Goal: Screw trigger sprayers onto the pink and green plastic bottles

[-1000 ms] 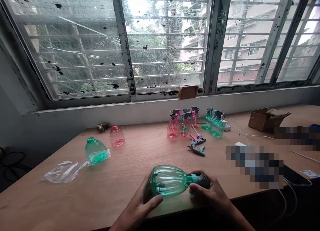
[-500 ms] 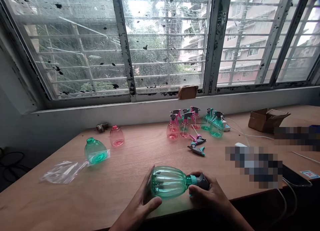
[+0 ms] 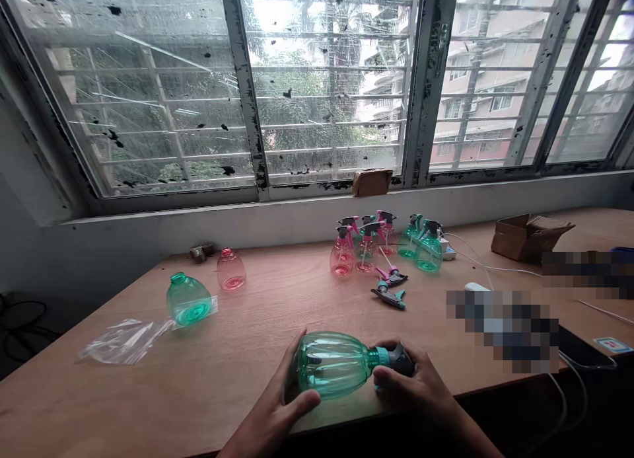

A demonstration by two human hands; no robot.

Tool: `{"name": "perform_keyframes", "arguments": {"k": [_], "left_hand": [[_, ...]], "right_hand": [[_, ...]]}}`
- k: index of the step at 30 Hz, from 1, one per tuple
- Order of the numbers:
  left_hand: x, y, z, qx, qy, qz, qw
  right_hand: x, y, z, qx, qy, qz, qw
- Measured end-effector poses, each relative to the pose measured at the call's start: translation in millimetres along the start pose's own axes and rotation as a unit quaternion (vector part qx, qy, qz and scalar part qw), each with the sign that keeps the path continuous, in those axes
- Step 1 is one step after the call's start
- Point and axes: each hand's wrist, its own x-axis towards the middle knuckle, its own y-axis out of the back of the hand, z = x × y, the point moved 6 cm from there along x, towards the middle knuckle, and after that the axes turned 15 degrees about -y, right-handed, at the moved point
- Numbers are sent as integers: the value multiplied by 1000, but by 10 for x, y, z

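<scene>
A clear green spray bottle [image 3: 334,365] lies on its side in the air near the table's front edge, its neck pointing right. My left hand [image 3: 287,395] cups its base, with the thumb in front and the fingers behind. My right hand [image 3: 413,379] is closed around the grey and teal spray head [image 3: 396,359] at the bottle's neck; some of its fingers are hidden. Beyond my hands, two loose spray heads, one teal [image 3: 389,297] and one pink [image 3: 393,276], lie on the wood.
Several pink and green spray bottles [image 3: 366,253] with heads stand by the wall. Headless bottles, one green [image 3: 188,299] and one pink [image 3: 231,271], stand left, near a plastic bag [image 3: 126,340]. At right are a cardboard box [image 3: 529,238], white cables and a black phone [image 3: 587,347].
Almost nothing differs. The held bottle's body has dipped very slightly, while both hands keep the same grip on it.
</scene>
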Motion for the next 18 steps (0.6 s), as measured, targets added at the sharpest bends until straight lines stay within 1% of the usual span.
{"name": "perform_keyframes", "arguments": {"k": [3, 5, 8, 11, 15, 18], "left_hand": [[3, 17, -76, 0, 1, 11, 1000], [-2, -8, -104, -7, -2, 9, 1000], [-3, -51, -71, -10, -13, 4, 1000], [5, -47, -17, 1, -20, 7, 1000], [8, -14, -39, -1, -12, 4, 1000], [15, 17, -55, 5, -9, 13, 1000]], "right_hand": [[-10, -22, -21, 0, 1, -16, 1000], [-19, -35, -40, 0, 3, -27, 1000], [-27, -36, -65, -6, 9, -27, 1000], [-25, -31, -76, -9, 12, -24, 1000], [-27, -16, -82, -7, 8, -18, 1000], [-41, -23, -103, -7, 2, -28, 1000]]}}
